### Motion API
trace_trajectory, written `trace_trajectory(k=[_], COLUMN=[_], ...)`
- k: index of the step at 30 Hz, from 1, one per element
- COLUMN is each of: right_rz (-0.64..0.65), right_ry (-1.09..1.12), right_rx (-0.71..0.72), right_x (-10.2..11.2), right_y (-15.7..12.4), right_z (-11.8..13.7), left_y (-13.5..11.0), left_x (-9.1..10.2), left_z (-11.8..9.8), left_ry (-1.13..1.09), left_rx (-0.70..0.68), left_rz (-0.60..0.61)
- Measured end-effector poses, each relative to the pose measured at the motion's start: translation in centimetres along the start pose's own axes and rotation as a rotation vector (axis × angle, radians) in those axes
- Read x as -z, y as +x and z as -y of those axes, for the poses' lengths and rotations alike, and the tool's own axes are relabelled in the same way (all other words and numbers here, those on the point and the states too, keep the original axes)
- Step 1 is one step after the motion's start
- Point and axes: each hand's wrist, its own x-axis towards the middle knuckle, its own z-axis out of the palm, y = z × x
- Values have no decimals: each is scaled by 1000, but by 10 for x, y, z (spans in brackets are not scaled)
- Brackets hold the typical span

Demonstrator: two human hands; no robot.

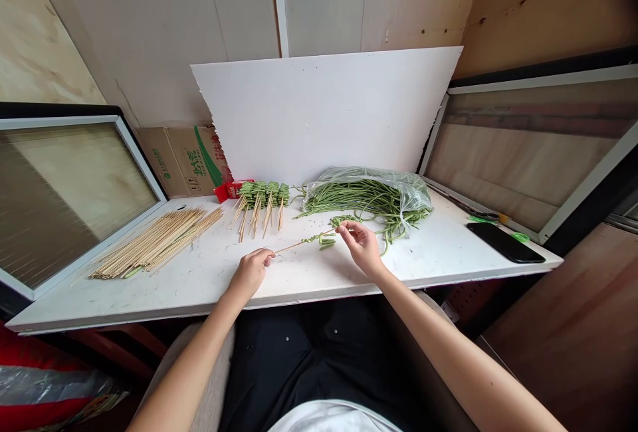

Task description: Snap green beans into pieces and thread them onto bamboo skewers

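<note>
My left hand pinches the near end of a bamboo skewer that lies low over the white board. A folded green long bean is threaded on the skewer's far end. My right hand is closed on that bean at the skewer's tip. Just beyond my right hand lies a clear plastic bag of long beans. Several finished bean skewers lie in a row further back at the middle.
A pile of bare bamboo skewers lies at the left of the board. A black phone rests at the right edge, with a green-handled tool behind it. A cardboard box and a red packet sit at the back.
</note>
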Motion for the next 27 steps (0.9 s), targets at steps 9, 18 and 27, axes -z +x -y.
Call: trace_trajectory(k=[9, 18, 27], right_rz=[23, -25, -24], right_ry=[41, 104, 121], right_rx=[-115, -266, -236], right_x=[0, -5, -6], right_y=[3, -4, -8], right_z=[-2, -12, -15], left_y=[-1, -4, 2], left_x=[-1, -3, 3], left_z=[2, 3, -5], left_ry=[28, 50, 50], left_rx=[-32, -28, -12], left_rz=[-70, -98, -7])
